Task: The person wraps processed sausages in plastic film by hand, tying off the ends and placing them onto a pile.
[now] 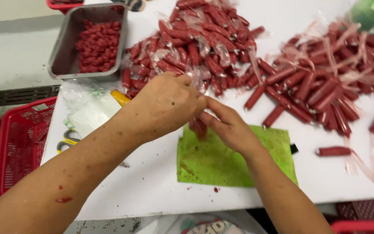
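While both hands are meeting over cloth (221, 162) — left hand (169, 102), right hand (230, 128) fingers pinching red sausage (199, 128), peeling wrapper; next calling for steady pull, dropping into tray (61, 47) on desk (152, 186).

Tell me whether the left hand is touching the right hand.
Touching. The head view shows the left hand meeting the fingers of the right hand above the green cloth, no gap between them.
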